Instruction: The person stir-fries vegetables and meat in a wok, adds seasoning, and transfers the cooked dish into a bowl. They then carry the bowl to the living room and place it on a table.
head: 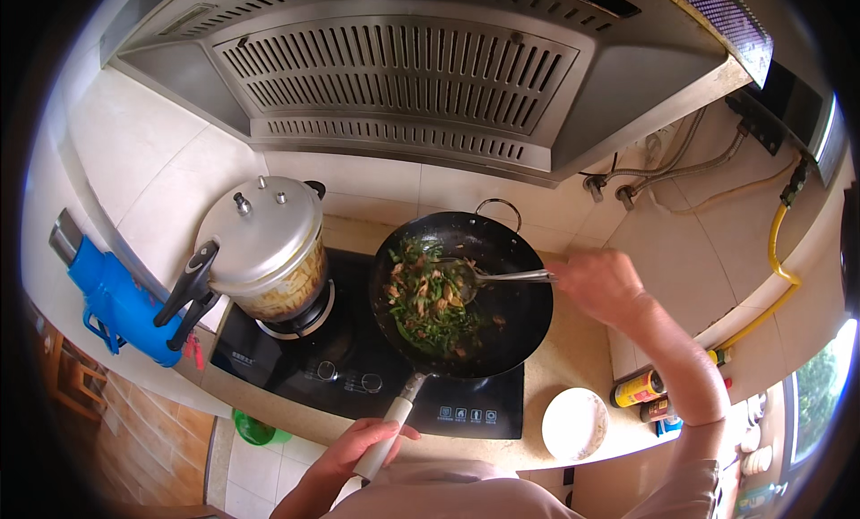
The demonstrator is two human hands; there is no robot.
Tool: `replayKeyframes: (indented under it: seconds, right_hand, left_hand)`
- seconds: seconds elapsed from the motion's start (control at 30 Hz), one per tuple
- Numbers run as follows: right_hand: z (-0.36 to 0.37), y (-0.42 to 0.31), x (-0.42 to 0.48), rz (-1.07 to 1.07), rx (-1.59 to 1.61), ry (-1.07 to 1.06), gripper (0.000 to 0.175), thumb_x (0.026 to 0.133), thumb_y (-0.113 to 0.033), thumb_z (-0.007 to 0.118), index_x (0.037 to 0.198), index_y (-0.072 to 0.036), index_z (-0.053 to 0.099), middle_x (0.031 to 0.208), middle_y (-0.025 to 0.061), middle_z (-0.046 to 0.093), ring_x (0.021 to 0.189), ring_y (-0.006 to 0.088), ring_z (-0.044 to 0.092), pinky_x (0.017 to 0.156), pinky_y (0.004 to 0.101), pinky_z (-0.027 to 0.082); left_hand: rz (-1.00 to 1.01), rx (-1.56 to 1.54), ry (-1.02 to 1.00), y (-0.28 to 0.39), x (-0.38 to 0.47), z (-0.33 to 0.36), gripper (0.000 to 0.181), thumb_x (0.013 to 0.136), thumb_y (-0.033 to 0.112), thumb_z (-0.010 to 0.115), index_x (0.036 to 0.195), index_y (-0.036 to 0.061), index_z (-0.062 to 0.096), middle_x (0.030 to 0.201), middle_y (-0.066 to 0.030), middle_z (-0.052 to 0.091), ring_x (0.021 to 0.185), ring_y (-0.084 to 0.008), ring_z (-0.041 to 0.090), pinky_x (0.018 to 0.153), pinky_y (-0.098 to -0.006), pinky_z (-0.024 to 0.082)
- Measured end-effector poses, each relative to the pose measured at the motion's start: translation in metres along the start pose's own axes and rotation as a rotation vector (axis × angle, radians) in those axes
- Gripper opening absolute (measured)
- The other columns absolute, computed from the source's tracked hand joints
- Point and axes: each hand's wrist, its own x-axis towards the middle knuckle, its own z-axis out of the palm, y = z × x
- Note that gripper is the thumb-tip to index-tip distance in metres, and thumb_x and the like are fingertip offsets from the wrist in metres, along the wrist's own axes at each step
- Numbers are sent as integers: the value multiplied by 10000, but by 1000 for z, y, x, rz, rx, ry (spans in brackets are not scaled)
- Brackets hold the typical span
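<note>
My left hand (366, 446) is wrapped around the pale handle (388, 438) of a black wok (517, 317). My right hand (600, 284), a little blurred, grips the metal handle of a spatula or ladle (514, 276) from the wok's right side. The tool's head rests among the food, partly covered by it. Chopped green vegetables mixed with light brown pieces (430, 311) are heaped in the left half of the wok. The wok sits on the right side of a black glass gas hob (366, 411); the burner under it is hidden.
A large pressure cooker (269, 237) stands on the left burner, its black handle pointing forward-left. Beside it is a blue thermos-like jug (124, 297). A white bowl (574, 425) and several condiment bottles (638, 389) are at the right. A steel range hood (403, 76) hangs above.
</note>
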Motion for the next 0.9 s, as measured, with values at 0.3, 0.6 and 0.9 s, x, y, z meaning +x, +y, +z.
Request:
replayKeyframes:
  seconds: [0.3, 0.6, 0.9]
  right_hand:
    - [-28, 14, -9, -111, 139, -562, 275, 899, -336, 524, 1099, -200, 654, 877, 66, 682, 820, 257, 647, 705, 392, 510]
    - [87, -15, -3, 184, 1101, -338, 361, 951, -295, 426, 1202, -100, 595, 1069, 151, 651, 987, 344, 607, 873, 386, 480]
    - [61, -38, -7, 156, 828, -379, 379, 959, -349, 404, 1167, -109, 611, 1096, 133, 643, 1033, 362, 584, 892, 431, 472]
  left_hand:
    - [42, 32, -7, -6, 2, -3, 384, 928, 287, 477, 941, -67, 625, 584, -19, 511, 555, -101, 467, 613, -245, 393]
    - [-12, 20, -29, 0, 1, -2, 438, 930, 300, 480, 1079, -100, 577, 578, -7, 504, 535, -97, 449, 566, -239, 375]
    - [12, 33, -14, -1, 0, 0, 437, 923, 306, 488, 1061, -94, 593, 572, -4, 497, 528, -97, 439, 567, -243, 369]
